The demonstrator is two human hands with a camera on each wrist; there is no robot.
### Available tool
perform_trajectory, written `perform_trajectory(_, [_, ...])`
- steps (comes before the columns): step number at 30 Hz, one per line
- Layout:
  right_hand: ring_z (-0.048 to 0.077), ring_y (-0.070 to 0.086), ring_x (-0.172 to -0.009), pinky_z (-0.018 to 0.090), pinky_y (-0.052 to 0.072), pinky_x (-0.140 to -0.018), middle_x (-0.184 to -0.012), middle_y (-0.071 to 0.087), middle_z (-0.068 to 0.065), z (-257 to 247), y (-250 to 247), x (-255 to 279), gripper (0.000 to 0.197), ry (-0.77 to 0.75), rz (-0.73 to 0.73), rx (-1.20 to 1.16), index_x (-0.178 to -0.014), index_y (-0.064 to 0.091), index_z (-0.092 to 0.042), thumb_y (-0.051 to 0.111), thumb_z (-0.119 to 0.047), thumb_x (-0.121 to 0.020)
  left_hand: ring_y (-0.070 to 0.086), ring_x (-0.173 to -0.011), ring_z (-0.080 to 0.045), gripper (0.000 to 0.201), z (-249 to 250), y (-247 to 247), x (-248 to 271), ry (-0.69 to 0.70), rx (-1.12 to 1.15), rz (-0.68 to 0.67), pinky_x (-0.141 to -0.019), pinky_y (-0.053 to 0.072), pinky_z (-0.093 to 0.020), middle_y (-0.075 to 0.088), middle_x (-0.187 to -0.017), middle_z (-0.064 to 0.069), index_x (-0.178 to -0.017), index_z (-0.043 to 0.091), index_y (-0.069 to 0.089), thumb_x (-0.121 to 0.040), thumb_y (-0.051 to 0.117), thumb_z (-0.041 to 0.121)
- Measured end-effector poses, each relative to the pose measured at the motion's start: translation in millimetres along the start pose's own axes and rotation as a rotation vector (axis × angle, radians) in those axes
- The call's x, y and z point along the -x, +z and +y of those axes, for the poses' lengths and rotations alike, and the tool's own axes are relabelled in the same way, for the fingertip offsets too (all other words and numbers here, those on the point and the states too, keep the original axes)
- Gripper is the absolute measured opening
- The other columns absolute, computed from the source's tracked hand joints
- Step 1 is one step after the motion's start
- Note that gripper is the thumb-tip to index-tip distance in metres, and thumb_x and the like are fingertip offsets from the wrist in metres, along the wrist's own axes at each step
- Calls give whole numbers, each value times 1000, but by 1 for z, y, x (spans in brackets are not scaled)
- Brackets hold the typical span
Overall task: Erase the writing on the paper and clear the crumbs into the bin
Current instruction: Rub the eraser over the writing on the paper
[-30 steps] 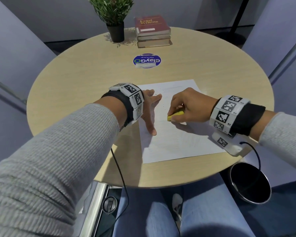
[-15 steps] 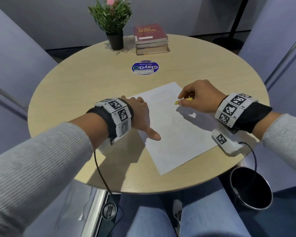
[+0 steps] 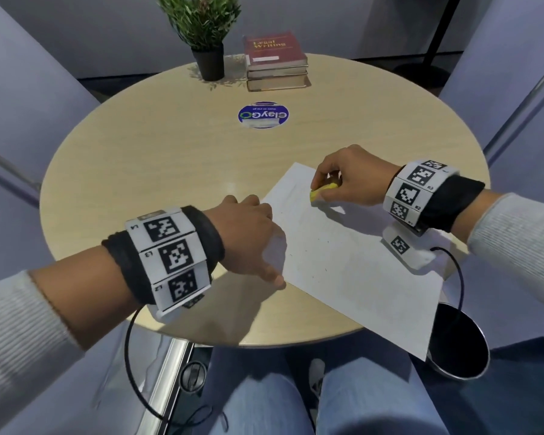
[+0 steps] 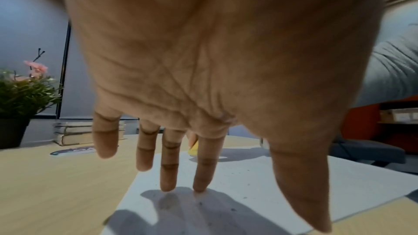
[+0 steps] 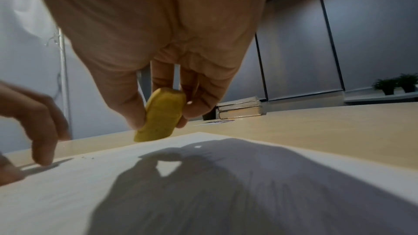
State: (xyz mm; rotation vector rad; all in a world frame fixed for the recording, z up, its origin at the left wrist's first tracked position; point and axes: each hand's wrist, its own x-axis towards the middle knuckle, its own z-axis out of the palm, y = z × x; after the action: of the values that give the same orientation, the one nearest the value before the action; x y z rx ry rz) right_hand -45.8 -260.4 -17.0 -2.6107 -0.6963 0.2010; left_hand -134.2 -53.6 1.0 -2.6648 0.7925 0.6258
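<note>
Left hand lies palm-down at the left edge of the paper, fingers straight and spread; in the left wrist view the middle and index fingertips touch the sheet, thumb off toward the near edge. It grips nothing.

Paper is a plain white sheet, turned at an angle on the round wooden table, its near right corner overhanging the table edge above the bin. Writing on it is very faint, only pale grey traces. Small dark eraser crumbs are scattered over the middle and left of the sheet; more specks show near the left fingertips in the left wrist view.

Right hand sits over the far corner of the paper, thumb and fingers pinching a yellow eraser. Eraser is a worn, rounded block, tilted, lower end at or just above the sheet; contact cannot be told.

Bin is dark and round with a metal rim, on the floor just beside the table's near right edge.
</note>
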Motion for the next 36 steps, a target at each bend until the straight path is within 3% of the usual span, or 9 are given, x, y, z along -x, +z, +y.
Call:
perform_trajectory(4, [-1,53,-66,6,36,-58,-82,67,-4,0,8,0,16,-22,-37,19,-90,74,-14,75,-25,-79,34,-124,-20,80,-15,-12,-11,-23,18,31,-100,36,-41,41,-135,5,-136,39,44,-68,50,82])
perform_trajectory(8, [8,56,-71,22,44,-68,-85,69,0,1,11,0,15,-30,-47,35,-90,74,-14,74,-25,-80,28,-132,-25,100,-41,-29,-38,-128,-10,43,-101,36,-45,31,-148,4,-145,34,29,-62,68,72])
perform_trajectory(12, [14,57,-72,27,46,-68,-82,68,1,2,13,0,13,-66,-45,68,-87,72,-15,72,-26,-80,0,-144,-27,117,-50,-41,-57,-156,-25,-80,-113,15,-50,1,-159,-1,-150,41,0,-60,70,71])
perform_trajectory(14, [14,56,-71,30,48,-68,-79,66,0,3,14,0,12,-73,-47,77,-86,70,-16,72,-27,-80,-3,-145,-27,118,-50,-41,-65,-155,-4,-104,-114,10,-47,-3,-159,-2,-149,44,-4,-61,70,71])
perform_trajectory(22, [15,53,-69,30,45,-68,-76,62,-2,0,13,-22,16,-64,26,54,-88,71,-17,72,-31,-80,16,-138,-30,123,-53,-27,-80,-136,-6,-59,-108,22,-44,11,-152,-6,-148,44,-5,-55,69,76])
perform_trajectory(26, [17,52,-66,31,46,-67,-72,63,0,-18,24,-30,13,-141,-35,109,-86,71,-18,69,-30,-81,25,-134,-31,125,-52,-31,-84,-140,-14,-100,-103,30,-46,21,-144,-7,-146,47,-7,-54,74,71])
perform_trajectory(29, [12,49,-60,29,45,-64,-69,64,2,-26,30,-23,11,-219,-104,79,-78,72,-18,69,-29,-79,24,-135,-31,123,-52,-33,-85,-134,-14,-110,-103,31,-44,18,-146,-8,-147,43,-7,-58,75,68])
perform_trajectory(34, [23,59,-72,37,52,-70,-74,64,1,-13,19,-38,16,-54,10,160,-86,75,-17,66,-29,-78,25,-134,-25,121,-50,-32,-87,-121,20,-103,-103,29,-39,23,-135,-4,-148,40,-10,-64,75,61])
perform_trajectory(36, [19,57,-68,32,50,-67,-76,65,0,-24,29,-32,15,-140,-34,157,-83,74,-16,64,-26,-77,25,-135,-28,119,-50,-31,-88,-124,-12,-111,-103,30,-40,21,-142,-7,-149,39,-4,-63,74,64])
